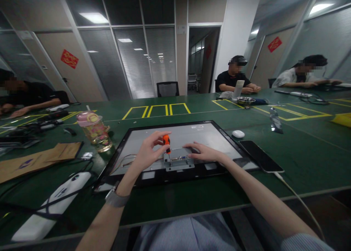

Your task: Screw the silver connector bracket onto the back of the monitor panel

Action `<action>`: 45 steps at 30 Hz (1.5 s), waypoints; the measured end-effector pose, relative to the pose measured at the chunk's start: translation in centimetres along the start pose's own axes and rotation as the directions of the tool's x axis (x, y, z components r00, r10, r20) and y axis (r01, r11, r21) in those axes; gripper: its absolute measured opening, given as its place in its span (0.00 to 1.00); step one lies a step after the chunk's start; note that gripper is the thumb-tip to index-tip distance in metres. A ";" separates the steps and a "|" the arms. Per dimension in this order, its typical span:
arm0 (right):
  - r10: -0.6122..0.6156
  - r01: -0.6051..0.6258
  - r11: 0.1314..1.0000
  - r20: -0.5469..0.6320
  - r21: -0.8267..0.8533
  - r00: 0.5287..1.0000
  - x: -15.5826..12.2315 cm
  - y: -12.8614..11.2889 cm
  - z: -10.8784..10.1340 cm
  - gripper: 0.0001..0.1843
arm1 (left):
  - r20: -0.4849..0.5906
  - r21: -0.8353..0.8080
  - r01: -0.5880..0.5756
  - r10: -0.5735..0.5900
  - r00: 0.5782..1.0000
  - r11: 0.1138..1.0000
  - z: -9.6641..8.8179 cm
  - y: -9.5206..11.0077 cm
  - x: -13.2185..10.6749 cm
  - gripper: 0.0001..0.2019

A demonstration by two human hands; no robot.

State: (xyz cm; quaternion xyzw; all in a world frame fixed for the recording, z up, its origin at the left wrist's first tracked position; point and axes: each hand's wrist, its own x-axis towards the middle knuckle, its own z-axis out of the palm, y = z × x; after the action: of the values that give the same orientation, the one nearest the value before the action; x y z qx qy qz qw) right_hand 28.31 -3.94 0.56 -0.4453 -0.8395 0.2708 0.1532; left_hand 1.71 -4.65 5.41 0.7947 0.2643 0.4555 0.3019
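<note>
A long white plastic device [52, 210] lies at the near left of the green desk [304, 141]. Beyond the desk's near edge, a black-framed flat grey panel [216, 138] lies flat, a silver metal bracket [179, 166] along its near side. The left hand [149, 148] has its fingers clamped on an orange-and-black screwdriver [166, 143], which stands nearly upright over the bracket's left end. The right hand [204, 151] reaches over the bracket's right end; whether its fingers grip anything, I cannot tell. A black-screened phone [260, 156] lies right of the panel; farther off, a small white rounded case [238, 134].
</note>
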 end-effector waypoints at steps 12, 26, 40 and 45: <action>0.011 -0.011 1.000 0.012 -0.007 1.000 -0.1 -0.4 -0.2 0.32 | -0.012 -0.089 0.019 -0.020 1.000 0.996 0.4 0.0 -0.1 0.18; -0.019 0.019 1.000 0.000 -0.001 1.000 0.0 -0.3 -0.1 0.31 | -0.035 0.142 -0.043 0.049 0.998 0.989 0.0 0.1 0.0 0.17; -0.008 0.008 1.000 -0.001 -0.003 1.000 -0.1 -0.4 -0.2 0.31 | -0.041 0.135 -0.029 0.035 0.999 0.990 0.3 -0.3 0.0 0.18; 0.028 -0.028 1.000 0.009 0.009 1.000 -0.1 -0.3 -0.1 0.33 | -0.098 0.277 -0.140 0.173 0.980 0.950 0.1 0.2 0.0 0.16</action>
State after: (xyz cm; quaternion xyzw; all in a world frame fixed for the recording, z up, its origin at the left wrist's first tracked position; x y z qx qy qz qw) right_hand 28.28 -4.11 0.82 -0.4554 -0.8326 0.2785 0.1477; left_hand 1.84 -4.77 5.47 0.8177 0.2774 0.4853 0.1373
